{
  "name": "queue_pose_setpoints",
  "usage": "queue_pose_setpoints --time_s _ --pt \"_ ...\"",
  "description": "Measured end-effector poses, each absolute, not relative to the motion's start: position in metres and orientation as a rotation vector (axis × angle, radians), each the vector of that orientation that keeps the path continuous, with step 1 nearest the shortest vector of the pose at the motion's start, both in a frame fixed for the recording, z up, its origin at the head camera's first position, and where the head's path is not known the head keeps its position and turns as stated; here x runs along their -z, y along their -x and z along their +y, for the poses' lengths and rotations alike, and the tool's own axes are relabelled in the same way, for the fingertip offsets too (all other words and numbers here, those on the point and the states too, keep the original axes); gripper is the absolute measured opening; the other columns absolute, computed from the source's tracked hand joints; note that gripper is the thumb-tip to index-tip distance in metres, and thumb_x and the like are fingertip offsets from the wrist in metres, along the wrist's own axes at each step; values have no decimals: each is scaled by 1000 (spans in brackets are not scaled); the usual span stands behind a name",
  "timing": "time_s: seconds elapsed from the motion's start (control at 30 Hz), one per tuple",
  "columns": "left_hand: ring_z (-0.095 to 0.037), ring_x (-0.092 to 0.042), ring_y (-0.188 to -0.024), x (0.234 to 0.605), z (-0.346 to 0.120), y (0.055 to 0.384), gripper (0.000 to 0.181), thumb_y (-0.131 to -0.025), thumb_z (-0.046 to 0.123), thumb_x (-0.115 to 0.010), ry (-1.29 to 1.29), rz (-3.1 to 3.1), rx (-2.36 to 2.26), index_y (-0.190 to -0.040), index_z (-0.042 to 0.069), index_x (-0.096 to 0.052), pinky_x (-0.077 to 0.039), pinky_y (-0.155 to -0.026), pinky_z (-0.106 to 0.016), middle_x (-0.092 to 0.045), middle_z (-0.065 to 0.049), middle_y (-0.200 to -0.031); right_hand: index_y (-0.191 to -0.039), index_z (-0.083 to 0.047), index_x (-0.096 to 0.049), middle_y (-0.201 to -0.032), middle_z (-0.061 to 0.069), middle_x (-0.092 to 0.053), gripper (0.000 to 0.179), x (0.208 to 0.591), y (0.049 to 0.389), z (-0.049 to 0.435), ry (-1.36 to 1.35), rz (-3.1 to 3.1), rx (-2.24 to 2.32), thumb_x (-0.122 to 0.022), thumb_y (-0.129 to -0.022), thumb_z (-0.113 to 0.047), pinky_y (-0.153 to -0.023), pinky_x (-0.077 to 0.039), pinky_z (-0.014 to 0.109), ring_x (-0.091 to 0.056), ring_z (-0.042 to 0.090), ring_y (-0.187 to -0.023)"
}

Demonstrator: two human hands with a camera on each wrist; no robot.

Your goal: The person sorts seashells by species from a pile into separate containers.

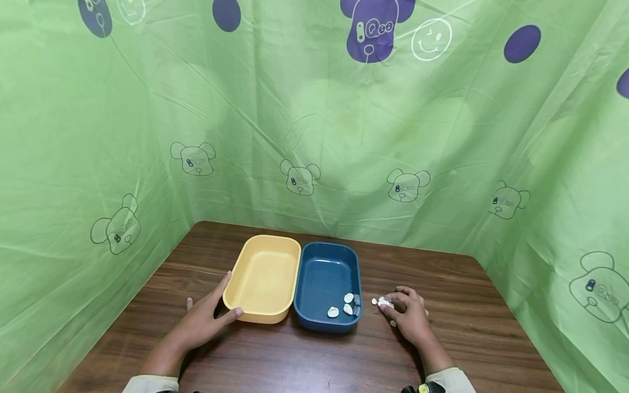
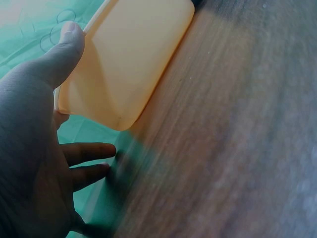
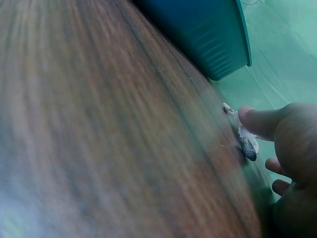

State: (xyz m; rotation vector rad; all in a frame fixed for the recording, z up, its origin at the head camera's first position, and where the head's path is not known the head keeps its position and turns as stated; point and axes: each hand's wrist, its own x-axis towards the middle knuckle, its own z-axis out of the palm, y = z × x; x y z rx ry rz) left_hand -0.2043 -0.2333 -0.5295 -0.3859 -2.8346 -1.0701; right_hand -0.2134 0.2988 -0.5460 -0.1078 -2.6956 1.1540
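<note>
My left hand (image 1: 202,321) rests at the near left corner of a yellow plastic bin (image 1: 280,317), thumb against its near wall and index finger along its left side. In the left wrist view, the other fingers spread out beside the bin. To the right of the blue bin (image 1: 324,326), my right hand (image 1: 410,314) has thumb and fingers curled around white seashells (image 1: 385,302) on the table. In the right wrist view, a seashell (image 3: 249,148) with dark ribs shows by the thumb. Several white shells (image 1: 333,311) lie in the blue bin's near right part.
The two bins stand side by side on a dark wooden table (image 1: 275,360). Small loose shells (image 1: 374,301) lie beside the right hand. A green printed curtain (image 1: 236,109) hangs around the back and both sides of the table.
</note>
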Motion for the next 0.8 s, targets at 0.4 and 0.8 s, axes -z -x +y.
queue_pose_setpoints --time_s 0.4,0.8 --pt "-61 -37 -155 530 -234 205 101 -102 58 -71 385 -2834 1072 -178 28 -11 0 -108 -101 -33 -25 -175 -108 -11 -83 -154 21 -58 23 545 213 297 69 -2686 -1105 -91 -90 -21 -109 -25 65 -39 46 -147" --pt "-61 -38 -154 528 -233 203 101 -102 57 -72 398 -2829 1069 -178 26 -12 -1 -107 -101 -34 -25 -175 -108 -11 -80 -155 19 -57 22 547 214 298 51 -2686 -1143 -91 -90 -18 -110 -22 62 -38 44 -149"
